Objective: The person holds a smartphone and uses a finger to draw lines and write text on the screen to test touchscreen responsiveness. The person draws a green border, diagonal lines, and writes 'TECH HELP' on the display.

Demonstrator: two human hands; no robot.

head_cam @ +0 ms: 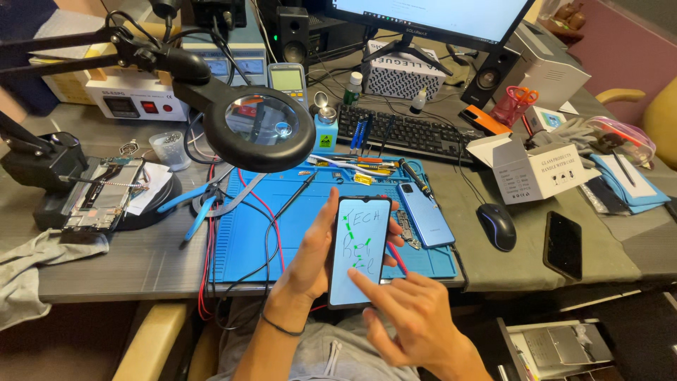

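As seen from the head camera, the slim black-framed smartphone with a lit white screen bearing green finger-drawn marks [358, 250] is held upright above the near edge of the blue silicone repair mat [282, 233], just clear of the grey desk top [106, 261]. The left hand [310, 261] is wrapped around the phone's left edge and back, thumb along the side, with fingertips [396, 243] showing past the right edge. The right hand [412, 321] is not gripping anything; its extended index finger touches the lower part of the glass, the other fingers loosely curled.

The phone appears light, thin and rigid, with a smooth glass face that is probably slippery and fragile; a hold by the two long edges, as the left hand has it, seems safest and keeps the screen free.

On the mat, behind the held phone, lie a blue phone back cover [425, 214] and, beside it, an exposed circuit board [407, 229]. A black round magnifier lamp on a jointed arm [259, 127] hangs over the mat's far left. To the right rest a black computer mouse [497, 226] and a second dark phone lying face down [563, 245]. A black keyboard [405, 132] sits beyond the mat.
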